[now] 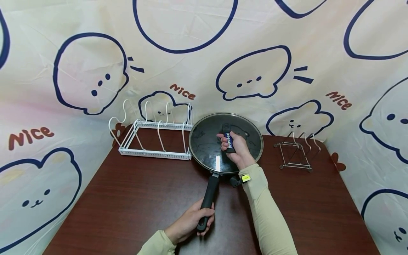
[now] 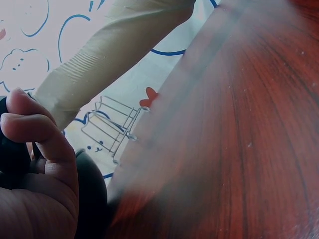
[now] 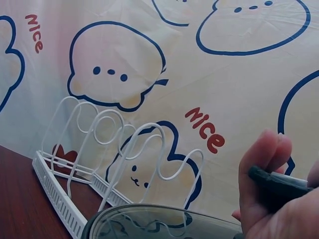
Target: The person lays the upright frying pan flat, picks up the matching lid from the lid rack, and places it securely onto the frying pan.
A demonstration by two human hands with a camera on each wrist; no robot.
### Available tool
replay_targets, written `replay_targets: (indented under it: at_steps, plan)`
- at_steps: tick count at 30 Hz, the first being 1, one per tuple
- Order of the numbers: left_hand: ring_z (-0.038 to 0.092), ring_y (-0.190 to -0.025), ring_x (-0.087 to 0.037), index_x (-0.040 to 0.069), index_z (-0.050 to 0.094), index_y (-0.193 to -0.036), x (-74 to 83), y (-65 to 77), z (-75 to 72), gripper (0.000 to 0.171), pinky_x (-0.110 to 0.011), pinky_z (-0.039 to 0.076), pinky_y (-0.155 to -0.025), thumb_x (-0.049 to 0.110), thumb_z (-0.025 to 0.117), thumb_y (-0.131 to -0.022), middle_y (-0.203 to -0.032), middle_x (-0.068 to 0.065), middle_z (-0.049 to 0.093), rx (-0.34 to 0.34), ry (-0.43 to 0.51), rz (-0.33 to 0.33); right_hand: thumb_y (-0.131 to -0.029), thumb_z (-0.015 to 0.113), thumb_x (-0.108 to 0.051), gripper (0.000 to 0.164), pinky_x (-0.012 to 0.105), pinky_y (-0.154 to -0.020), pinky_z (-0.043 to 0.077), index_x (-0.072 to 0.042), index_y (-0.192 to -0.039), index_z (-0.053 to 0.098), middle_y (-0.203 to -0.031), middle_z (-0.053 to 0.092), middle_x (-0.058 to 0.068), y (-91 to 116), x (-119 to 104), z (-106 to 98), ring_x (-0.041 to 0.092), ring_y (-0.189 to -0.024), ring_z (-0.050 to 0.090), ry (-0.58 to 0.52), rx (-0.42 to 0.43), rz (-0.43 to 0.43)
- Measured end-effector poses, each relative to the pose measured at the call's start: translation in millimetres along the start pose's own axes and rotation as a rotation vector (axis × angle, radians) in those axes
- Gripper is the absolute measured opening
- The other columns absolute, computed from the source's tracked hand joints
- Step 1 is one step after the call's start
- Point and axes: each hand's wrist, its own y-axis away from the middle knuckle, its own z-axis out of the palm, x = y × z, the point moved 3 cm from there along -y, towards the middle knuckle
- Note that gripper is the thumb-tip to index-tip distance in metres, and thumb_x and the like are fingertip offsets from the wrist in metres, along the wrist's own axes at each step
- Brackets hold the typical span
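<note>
A frying pan with a long black handle (image 1: pixel 211 189) is on the brown table, covered by a round glass lid (image 1: pixel 204 141) with a metal rim. My left hand (image 1: pixel 191 217) grips the handle near its end, thumb across the top. Around the lid's upright black knob (image 1: pixel 227 138), which carries a blue label with white letters, the fingers of my right hand (image 1: pixel 240 150) are curled. In the right wrist view the glass lid (image 3: pixel 164 216) shows below that hand, and the pan's dark side (image 2: pixel 92 194) appears past my left fingers in the left wrist view.
To the left of the pan stands a white rack (image 1: pixel 154 153) with tall curved wire dividers, its right end close to the lid's rim. A small metal wire rack (image 1: pixel 297 165) is at the right. Behind the table (image 1: pixel 127 205) hangs a printed cloth (image 1: pixel 204 74).
</note>
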Motion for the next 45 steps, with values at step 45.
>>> replay_targets:
  at_steps: [45]
  plan:
    - [0.050,-0.052,-0.011,0.006,0.044,-0.110,1.2,1.7,0.3,0.013,-0.022,0.040,-0.045,0.017,0.050,-0.106,-0.075,0.000,0.052,0.001,0.006,-0.012,-0.115,0.025,-0.034,0.056,0.014,-0.050,0.042,0.007,-0.151,0.036,-0.080,0.049,0.000,3.2,0.2,1.6,0.005,-0.058,0.044,0.014,0.040,0.010]
